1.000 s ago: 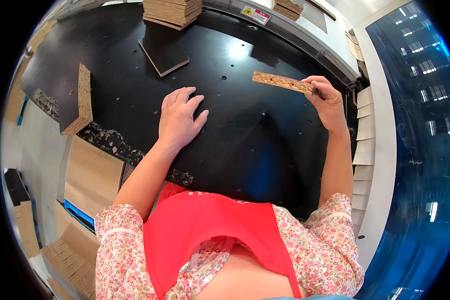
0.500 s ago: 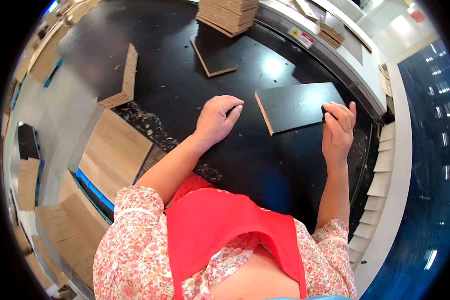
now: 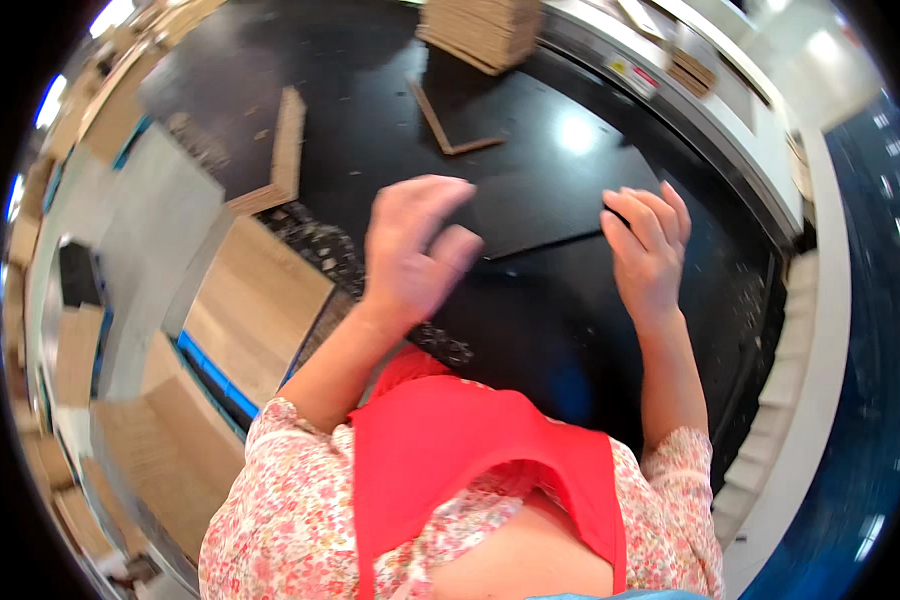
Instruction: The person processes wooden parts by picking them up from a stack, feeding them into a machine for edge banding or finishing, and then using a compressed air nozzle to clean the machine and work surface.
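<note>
L head cam, fisheye, facing dn, close abv L hand (image 3: 412, 250), R hand (image 3: 652, 252)

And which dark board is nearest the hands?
The dark board between left hand and right hand; the other boards lie farther away, brown edges showing.

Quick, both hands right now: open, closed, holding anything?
Left hand: open, thumb apart, blurred; contact with the board can't be told.
Right hand: closed on the right end of the dark board.
</note>
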Demonstrator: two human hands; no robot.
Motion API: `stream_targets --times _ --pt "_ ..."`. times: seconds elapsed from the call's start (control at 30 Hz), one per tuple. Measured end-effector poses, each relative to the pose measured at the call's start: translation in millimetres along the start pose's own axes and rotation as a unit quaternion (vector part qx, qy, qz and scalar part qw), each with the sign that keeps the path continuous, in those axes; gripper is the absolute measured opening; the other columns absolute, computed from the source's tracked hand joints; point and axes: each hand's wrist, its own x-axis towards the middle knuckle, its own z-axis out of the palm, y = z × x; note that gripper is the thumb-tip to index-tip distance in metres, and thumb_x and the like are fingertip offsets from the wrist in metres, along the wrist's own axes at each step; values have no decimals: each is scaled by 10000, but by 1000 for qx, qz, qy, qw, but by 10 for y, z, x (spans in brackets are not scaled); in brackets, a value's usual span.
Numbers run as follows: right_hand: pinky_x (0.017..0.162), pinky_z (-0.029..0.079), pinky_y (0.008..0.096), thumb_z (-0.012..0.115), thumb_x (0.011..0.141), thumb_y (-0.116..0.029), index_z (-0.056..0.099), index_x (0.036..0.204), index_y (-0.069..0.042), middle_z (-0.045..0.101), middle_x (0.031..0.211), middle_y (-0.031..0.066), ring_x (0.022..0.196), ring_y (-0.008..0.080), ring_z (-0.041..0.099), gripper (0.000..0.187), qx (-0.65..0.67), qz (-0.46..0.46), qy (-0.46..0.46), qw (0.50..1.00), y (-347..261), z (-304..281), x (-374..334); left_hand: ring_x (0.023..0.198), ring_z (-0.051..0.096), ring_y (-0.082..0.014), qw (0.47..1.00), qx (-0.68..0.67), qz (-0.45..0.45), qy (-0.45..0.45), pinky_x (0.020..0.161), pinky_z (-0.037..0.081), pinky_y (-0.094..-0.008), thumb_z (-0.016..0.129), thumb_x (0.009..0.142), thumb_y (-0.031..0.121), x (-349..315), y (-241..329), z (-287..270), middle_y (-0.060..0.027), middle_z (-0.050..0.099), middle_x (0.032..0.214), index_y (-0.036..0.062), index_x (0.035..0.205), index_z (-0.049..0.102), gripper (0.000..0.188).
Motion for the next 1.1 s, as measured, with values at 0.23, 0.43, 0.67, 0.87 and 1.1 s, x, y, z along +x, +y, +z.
stream_targets --times 0.23,0.43,0.67,0.87,1.1 --pt "1086 383 455 702 798 -34 669 885 -69 649 1115 46 1090 215 605 99 19 -38 -8 999 -311 -19 284 861 630 -249 991 95 94 15 784 504 -384 810 653 140 -8 243 -1 -47 670 984 85 1072 678 443" --pt "1004 450 440 644 875 37 583 1085 22 566 1256 183 1142 329 558 219 74 24 100 992 -223 -46 122 888 649 -239 979 37 -169 108 802 508 -333 712 849 68 188 25 -521 -119 679 974 46 1072 672 228" --pt "977 456 403 653 846 60 610 1082 70 529 1333 200 1185 353 532 240 175 159 -62 970 -263 370 -619 972 624 -141 886 -104 -342 297 893 480 -285 551 1006 191 292 -1376 -1477 -80 691 1095 13 1216 646 291" --pt "933 485 384 643 846 67 603 1117 58 506 1360 192 1192 351 528 274 194 198 -69 958 -141 512 -774 948 618 -131 837 -47 -471 274 865 481 -279 530 1000 171 333 -1781 -1646 -73 696 1056 -2 1147 688 277" --pt "915 492 372 636 852 68 604 1133 72 501 1363 190 1167 341 543 283 205 211 -59 954 -147 483 -783 929 620 -140 861 45 -458 218 846 482 -294 577 963 258 150 -2240 -1640 -81 704 1023 0 1138 700 335"
